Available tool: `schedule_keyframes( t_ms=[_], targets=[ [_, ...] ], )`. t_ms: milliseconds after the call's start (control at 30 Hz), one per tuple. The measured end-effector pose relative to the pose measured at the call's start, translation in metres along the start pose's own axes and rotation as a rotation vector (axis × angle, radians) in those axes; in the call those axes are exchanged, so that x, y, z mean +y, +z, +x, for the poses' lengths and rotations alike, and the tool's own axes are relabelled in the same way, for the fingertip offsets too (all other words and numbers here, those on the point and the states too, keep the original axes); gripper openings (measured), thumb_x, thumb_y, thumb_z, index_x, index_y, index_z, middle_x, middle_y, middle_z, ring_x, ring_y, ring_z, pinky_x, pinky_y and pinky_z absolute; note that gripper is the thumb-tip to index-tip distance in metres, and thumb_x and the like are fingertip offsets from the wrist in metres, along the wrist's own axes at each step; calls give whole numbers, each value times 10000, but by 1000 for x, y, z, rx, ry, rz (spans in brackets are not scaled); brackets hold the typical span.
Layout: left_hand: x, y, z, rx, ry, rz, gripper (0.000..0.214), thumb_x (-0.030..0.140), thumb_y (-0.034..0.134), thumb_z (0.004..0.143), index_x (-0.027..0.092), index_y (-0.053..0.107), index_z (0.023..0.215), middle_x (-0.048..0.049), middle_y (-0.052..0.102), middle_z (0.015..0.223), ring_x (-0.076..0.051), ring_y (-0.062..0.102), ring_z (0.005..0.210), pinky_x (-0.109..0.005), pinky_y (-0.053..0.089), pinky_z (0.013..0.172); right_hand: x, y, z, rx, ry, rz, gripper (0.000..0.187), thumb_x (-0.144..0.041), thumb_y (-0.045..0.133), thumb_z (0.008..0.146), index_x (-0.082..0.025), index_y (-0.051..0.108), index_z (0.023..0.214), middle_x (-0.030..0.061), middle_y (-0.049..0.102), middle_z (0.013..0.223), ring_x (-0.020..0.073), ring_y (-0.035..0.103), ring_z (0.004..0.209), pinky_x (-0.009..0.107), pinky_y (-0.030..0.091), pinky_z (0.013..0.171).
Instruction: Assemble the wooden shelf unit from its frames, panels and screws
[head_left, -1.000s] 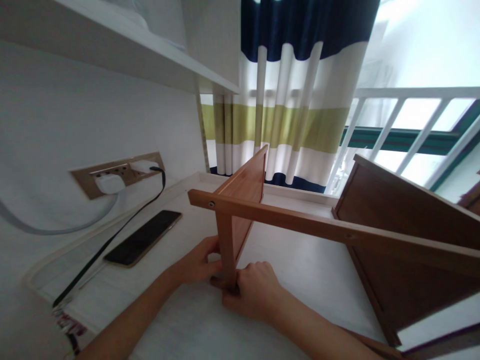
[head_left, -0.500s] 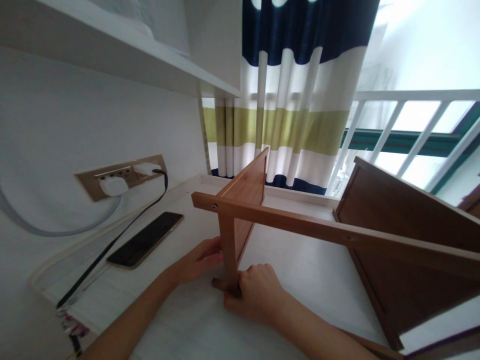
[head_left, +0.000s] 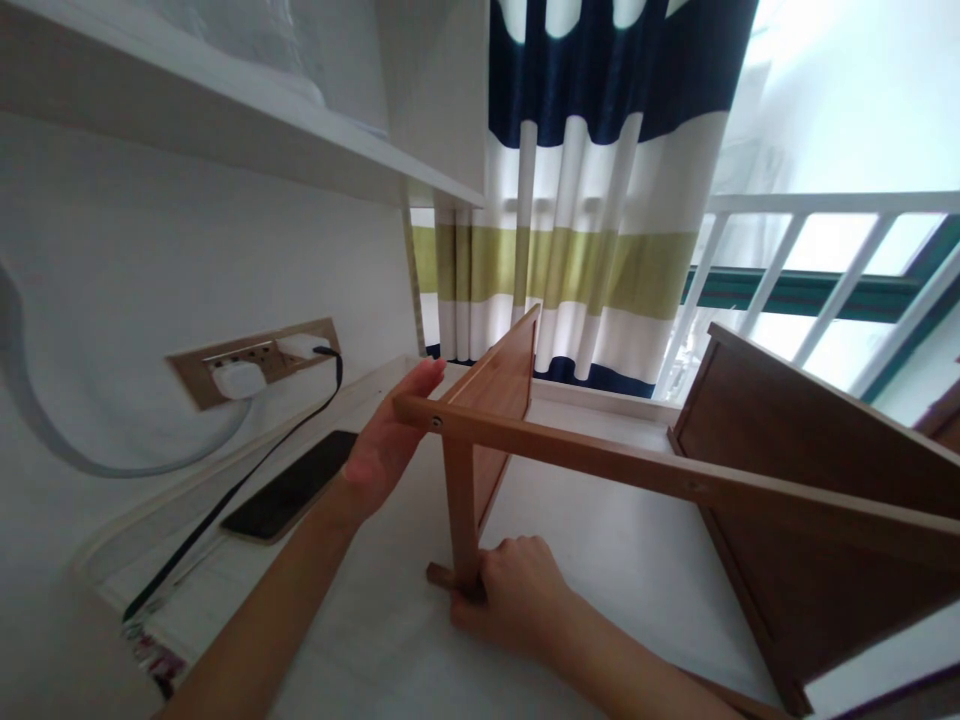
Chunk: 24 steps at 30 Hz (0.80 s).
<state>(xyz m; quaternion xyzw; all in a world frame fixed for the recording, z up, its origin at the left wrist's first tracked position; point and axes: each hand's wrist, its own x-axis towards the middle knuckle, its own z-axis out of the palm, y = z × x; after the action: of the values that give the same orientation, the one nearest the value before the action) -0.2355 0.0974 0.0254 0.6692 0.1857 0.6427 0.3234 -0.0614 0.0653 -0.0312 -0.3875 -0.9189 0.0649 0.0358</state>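
Note:
A brown wooden shelf frame (head_left: pixel 570 448) stands on the white surface, with one panel (head_left: pixel 499 370) near its left end and a darker panel (head_left: pixel 810 480) at the right. A screw shows near the left tip of its upper rail. My left hand (head_left: pixel 394 435) is open, fingers stretched out, its palm against or right beside that tip; contact is partly hidden. Lower down, my right hand (head_left: pixel 517 590) is closed around the lower rail where it meets the short upright (head_left: pixel 461 500). The fingertips of my right hand are hidden.
A black phone (head_left: pixel 289 488) lies at the left, below a wall socket strip (head_left: pixel 262 360) with plugs and a dark cord. A white shelf (head_left: pixel 300 110) overhangs the left side. A striped curtain (head_left: pixel 577 260) and white railing (head_left: pixel 825 203) stand behind.
My left hand has moved up from beside the short upright to the left tip of the upper rail, its fingers now straight. My right hand keeps its hold at the lower joint.

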Motion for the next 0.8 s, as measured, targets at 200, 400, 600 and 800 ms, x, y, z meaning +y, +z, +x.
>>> schedule_keyframes(
  t_ms=[200,400,600,800],
  targets=[
    [9,29,16,-84,54,32,630,585,516,723,217,462,1231,-70,330,1389,-271,238,1300,-395,190,1082,-1,-2,0,-34,6,-7,352,-431,389,784,-211,664,781,81,647,694,240,620,654,317,439,593],
    [11,42,15,42,30,-53,436,503,556,727,211,562,1050,-71,427,1312,-269,317,1259,-387,246,1054,0,-1,0,-21,-6,-2,365,-448,395,783,-205,667,767,86,645,685,253,621,666,328,440,597],
    [11,60,15,204,61,-124,385,462,551,698,192,569,972,-75,498,1226,-269,363,1225,-397,243,1051,0,0,0,-28,2,-8,396,-468,391,789,-190,672,768,98,642,694,261,622,668,330,442,599],
    [11,71,14,281,81,-149,354,429,513,699,195,564,959,-62,506,1209,-276,364,1217,-416,234,1055,1,1,-1,5,6,-18,395,-466,392,784,-191,676,774,99,640,688,278,620,658,345,450,583]
  ],
)
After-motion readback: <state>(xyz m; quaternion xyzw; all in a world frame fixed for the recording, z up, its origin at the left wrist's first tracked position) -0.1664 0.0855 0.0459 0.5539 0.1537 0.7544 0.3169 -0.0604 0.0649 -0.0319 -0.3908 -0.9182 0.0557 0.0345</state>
